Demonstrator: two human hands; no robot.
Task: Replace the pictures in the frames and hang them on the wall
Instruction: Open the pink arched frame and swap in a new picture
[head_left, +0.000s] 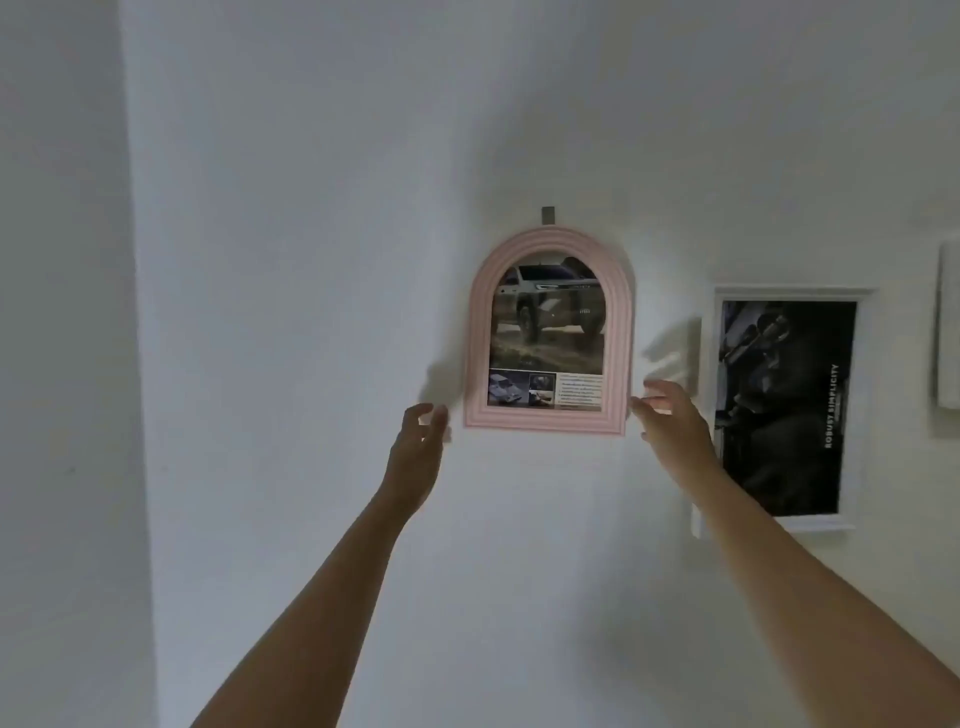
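**Hidden or unclear**
- Partly covered by the right forearm: lower left corner of the white rectangular frame (789, 293).
- Cropped by the right edge of view: pale panel (949, 343). Only a left strip visible, kind not determinable.
- Largely concealed behind the top of the pink arched frame (619, 338): grey hook (547, 215), upper end only in view.
- Too small to read: text block at lower right of the vehicle picture (548, 322).
- Legible, running vertically on the dark print (784, 410): "ROBUST SIMPLICITY".
- Blurred: fingertips of both hands. Contact with the pink frame not determinable.

**Count**
- Frames on the white wall (311, 260): 2, plus 1 cropped panel.
- Pictures in frames: 2.
- Hooks visible: 1.
- Hands: 2.

**Position**
- Pink arched frame: upright, flat against the wall, directly under the hook, left of the white rectangular frame with bare wall between.
- Left hand (418, 447): just beside the lower left corner of the pink frame, fingers loosely spread, gripping nothing.
- Right hand (670, 421): at the lower right corner, fingers extended toward the frame edge, gripping nothing.
- Hands apart, one on each side of the pink frame.
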